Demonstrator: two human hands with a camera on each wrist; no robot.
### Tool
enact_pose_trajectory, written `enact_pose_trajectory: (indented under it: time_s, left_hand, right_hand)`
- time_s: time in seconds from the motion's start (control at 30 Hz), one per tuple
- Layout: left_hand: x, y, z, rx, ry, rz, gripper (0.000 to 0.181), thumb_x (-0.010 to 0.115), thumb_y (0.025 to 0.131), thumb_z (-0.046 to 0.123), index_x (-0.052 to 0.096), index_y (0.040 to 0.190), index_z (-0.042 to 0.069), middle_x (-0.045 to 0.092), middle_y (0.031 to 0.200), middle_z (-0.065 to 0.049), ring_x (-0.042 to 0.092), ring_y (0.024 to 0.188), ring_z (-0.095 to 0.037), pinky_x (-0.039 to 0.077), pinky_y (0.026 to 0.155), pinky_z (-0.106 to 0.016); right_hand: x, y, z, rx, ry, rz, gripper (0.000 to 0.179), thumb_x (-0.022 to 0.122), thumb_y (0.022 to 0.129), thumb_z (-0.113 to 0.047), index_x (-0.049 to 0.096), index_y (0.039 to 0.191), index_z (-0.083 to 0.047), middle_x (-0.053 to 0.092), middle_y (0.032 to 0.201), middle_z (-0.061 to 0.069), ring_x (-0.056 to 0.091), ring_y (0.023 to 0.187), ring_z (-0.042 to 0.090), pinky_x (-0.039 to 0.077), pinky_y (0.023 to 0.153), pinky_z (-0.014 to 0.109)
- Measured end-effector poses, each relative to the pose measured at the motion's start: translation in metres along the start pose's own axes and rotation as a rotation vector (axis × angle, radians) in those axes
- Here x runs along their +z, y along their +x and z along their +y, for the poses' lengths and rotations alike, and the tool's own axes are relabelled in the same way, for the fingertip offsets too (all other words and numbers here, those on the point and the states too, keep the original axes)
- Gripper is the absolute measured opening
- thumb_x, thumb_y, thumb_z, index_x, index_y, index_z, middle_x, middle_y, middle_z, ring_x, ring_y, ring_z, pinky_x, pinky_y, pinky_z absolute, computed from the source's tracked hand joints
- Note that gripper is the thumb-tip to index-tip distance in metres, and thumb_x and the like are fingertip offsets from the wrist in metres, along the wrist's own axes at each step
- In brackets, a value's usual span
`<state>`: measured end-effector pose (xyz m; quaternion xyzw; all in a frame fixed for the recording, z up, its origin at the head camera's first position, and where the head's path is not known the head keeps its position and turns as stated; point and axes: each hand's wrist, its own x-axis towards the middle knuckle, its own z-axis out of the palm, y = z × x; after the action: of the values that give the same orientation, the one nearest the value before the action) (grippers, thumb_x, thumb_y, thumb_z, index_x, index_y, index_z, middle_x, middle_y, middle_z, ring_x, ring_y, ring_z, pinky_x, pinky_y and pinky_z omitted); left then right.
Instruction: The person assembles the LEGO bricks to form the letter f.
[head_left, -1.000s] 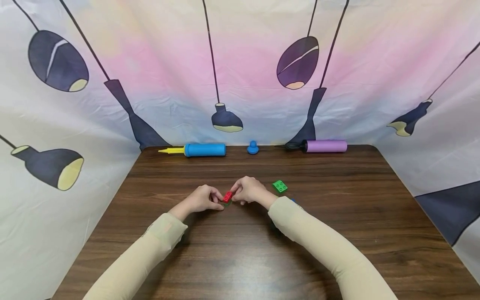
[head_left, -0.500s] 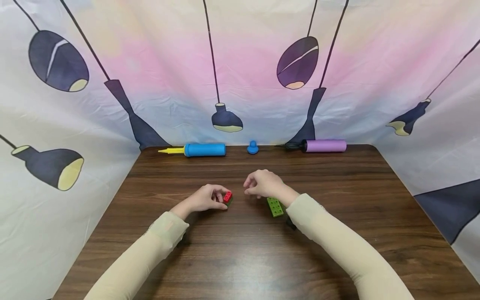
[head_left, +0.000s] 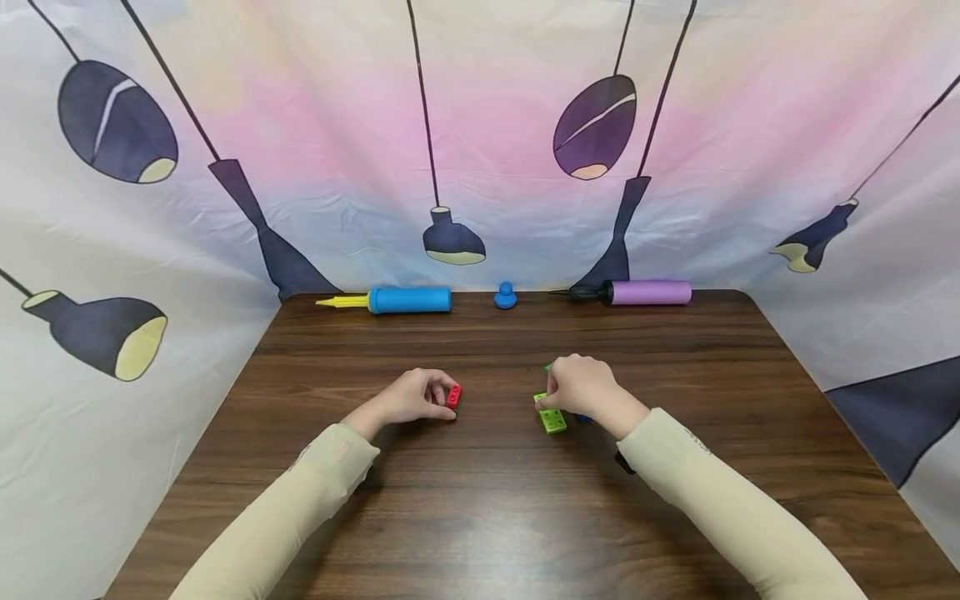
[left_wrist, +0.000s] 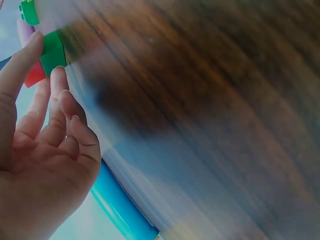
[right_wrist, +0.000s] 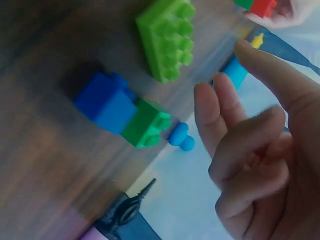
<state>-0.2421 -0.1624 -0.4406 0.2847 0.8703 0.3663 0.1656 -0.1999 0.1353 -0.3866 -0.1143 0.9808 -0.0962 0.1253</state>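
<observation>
A red building block (head_left: 453, 397) joined to a green block (left_wrist: 53, 54) stands mid-table, and my left hand (head_left: 408, 395) pinches the pair between thumb and fingers. To the right, my right hand (head_left: 587, 385) hovers over a light-green eight-stud block (right_wrist: 165, 42), its fingers loosely bent with nothing between them. That block lies on the table, partly covered by the hand in the head view. A blue block (right_wrist: 105, 104) and a green block (right_wrist: 146, 125) sit side by side close by; in the head view the right hand mostly hides both.
Along the table's back edge lie a blue hand pump (head_left: 410, 299) with a yellow nozzle, a small blue knob-shaped piece (head_left: 506, 297) and a purple pump (head_left: 651, 292) with a black end. A printed cloth (head_left: 510, 225) hangs behind the table (head_left: 480, 517).
My right hand has left the red and green blocks and moved right, over the light-green block. The left hand has stayed on the joined pair.
</observation>
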Motion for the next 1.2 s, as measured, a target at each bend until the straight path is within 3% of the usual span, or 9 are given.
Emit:
enact_pose_trajectory:
  time_s: [0.13, 0.37, 0.53, 0.77, 0.93, 1.2]
  left_hand:
    - [-0.003, -0.001, 0.003, 0.002, 0.008, 0.022, 0.032, 0.082, 0.078, 0.014, 0.065, 0.103, 0.003, 0.058, 0.075, -0.002, 0.053, 0.064, -0.016, 0.045, 0.059, -0.028]
    - [-0.003, -0.001, 0.005, -0.004, -0.003, 0.016, 0.036, 0.083, 0.076, 0.012, 0.064, 0.105, 0.002, 0.059, 0.077, -0.006, 0.053, 0.065, -0.017, 0.046, 0.060, -0.029]
    - [0.000, -0.003, 0.003, -0.018, -0.021, 0.016, 0.037, 0.083, 0.077, 0.012, 0.064, 0.107, 0.002, 0.058, 0.078, -0.005, 0.053, 0.066, -0.017, 0.046, 0.060, -0.029]
    - [0.000, -0.003, 0.001, -0.003, -0.039, 0.021, 0.032, 0.081, 0.079, 0.011, 0.065, 0.105, 0.001, 0.058, 0.077, -0.003, 0.052, 0.065, -0.017, 0.045, 0.059, -0.027]
    - [0.000, -0.002, 0.001, -0.004, -0.041, 0.022, 0.032, 0.080, 0.079, 0.010, 0.065, 0.105, 0.001, 0.058, 0.076, -0.003, 0.052, 0.064, -0.017, 0.044, 0.058, -0.026]
    - [0.002, -0.004, 0.002, -0.021, -0.033, 0.027, 0.031, 0.080, 0.080, 0.011, 0.065, 0.105, 0.001, 0.059, 0.077, -0.003, 0.053, 0.065, -0.017, 0.045, 0.059, -0.027]
  right_hand:
    - [0.007, 0.000, -0.002, 0.055, -0.031, 0.004, 0.049, 0.077, 0.074, -0.055, 0.054, 0.055, -0.016, 0.042, 0.056, -0.004, 0.041, 0.051, 0.014, 0.032, 0.045, 0.030]
    - [0.013, 0.002, -0.003, 0.107, -0.075, -0.005, 0.056, 0.077, 0.067, -0.064, 0.058, 0.072, -0.012, 0.054, 0.071, 0.005, 0.054, 0.062, 0.022, 0.042, 0.052, 0.036]
    - [0.019, 0.003, -0.002, 0.099, -0.079, 0.004, 0.057, 0.076, 0.066, -0.067, 0.056, 0.065, -0.014, 0.051, 0.067, 0.004, 0.051, 0.059, 0.019, 0.038, 0.049, 0.033]
    - [0.025, 0.004, -0.001, 0.046, -0.034, 0.022, 0.043, 0.082, 0.068, -0.054, 0.060, 0.062, -0.017, 0.052, 0.063, 0.000, 0.047, 0.057, 0.016, 0.037, 0.048, 0.031]
    - [0.029, 0.005, 0.002, 0.006, -0.018, 0.045, 0.035, 0.085, 0.068, -0.046, 0.063, 0.073, -0.020, 0.054, 0.070, -0.004, 0.050, 0.061, 0.016, 0.040, 0.049, 0.033]
    - [0.032, 0.006, 0.006, 0.011, -0.014, 0.054, 0.033, 0.086, 0.070, -0.039, 0.072, 0.093, -0.019, 0.062, 0.083, -0.002, 0.054, 0.064, 0.016, 0.043, 0.051, 0.036]
